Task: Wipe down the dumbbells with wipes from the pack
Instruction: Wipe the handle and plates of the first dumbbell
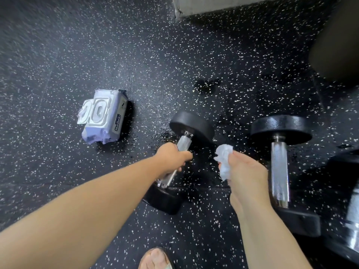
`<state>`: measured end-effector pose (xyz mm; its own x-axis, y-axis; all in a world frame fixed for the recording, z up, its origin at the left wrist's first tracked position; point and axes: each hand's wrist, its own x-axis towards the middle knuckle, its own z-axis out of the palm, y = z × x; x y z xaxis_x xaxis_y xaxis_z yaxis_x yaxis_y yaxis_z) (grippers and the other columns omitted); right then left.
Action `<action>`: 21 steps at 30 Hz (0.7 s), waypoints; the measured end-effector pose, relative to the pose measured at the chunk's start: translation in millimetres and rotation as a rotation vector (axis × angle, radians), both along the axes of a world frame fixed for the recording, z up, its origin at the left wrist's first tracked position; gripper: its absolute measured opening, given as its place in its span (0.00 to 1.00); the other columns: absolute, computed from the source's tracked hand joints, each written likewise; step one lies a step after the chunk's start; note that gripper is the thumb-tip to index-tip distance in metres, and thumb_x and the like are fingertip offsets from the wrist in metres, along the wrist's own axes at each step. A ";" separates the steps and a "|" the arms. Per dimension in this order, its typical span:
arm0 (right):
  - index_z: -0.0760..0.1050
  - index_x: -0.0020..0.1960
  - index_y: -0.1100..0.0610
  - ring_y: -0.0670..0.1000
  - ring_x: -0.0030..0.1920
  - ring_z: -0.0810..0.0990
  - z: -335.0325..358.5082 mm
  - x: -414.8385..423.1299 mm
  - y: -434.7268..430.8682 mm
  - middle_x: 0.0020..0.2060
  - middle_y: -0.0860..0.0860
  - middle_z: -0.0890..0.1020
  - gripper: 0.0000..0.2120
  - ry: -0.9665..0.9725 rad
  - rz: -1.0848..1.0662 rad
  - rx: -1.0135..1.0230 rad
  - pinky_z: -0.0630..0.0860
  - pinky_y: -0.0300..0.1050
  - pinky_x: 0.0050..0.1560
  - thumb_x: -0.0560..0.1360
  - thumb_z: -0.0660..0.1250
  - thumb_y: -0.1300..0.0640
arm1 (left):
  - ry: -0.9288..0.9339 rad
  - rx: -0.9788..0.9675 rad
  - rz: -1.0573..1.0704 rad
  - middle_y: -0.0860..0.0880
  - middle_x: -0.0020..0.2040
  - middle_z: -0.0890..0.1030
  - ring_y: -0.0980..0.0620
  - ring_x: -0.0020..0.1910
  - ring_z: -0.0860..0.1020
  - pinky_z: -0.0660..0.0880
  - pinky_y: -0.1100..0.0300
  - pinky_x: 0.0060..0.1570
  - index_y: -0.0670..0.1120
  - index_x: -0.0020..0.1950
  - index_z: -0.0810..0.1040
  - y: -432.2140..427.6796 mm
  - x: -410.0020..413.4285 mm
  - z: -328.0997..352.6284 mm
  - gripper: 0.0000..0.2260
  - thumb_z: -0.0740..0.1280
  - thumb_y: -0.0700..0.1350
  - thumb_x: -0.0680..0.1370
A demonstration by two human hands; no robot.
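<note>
My left hand (172,157) grips the chrome handle of a black dumbbell (192,124) in the middle of the floor, tilted with its far head up. My right hand (245,168) holds a crumpled white wipe (223,154) just right of that handle, apart from the metal. A second black dumbbell (279,162) lies on the floor to the right, untouched. The pack of wipes (104,116) sits on the floor to the left with its lid flipped open.
Speckled black rubber flooring (136,55) runs all around. A grey block edge (213,6) stands at the top. Another dumbbell or weight (349,220) shows at the right edge, a dark rounded object (340,45) at the upper right. My sandalled foot (155,259) is at the bottom.
</note>
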<state>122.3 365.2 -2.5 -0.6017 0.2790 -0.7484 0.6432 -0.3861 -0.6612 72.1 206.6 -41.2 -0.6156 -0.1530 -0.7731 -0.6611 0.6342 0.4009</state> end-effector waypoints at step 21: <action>0.76 0.44 0.60 0.49 0.40 0.81 -36.2 -38.1 -33.0 0.45 0.56 0.83 0.06 -0.274 -0.135 -0.361 0.75 0.38 0.36 0.75 0.64 0.69 | 0.164 0.322 0.128 0.47 0.37 0.77 0.51 0.35 0.74 0.73 0.55 0.40 0.41 0.47 0.78 16.4 13.9 -22.2 0.04 0.68 0.36 0.72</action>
<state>84.2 332.2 -38.6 -0.3449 0.0343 -0.9380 0.7033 -0.6523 -0.2825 86.0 223.0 -63.3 -0.7266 -0.0021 -0.6870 -0.6375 0.3749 0.6731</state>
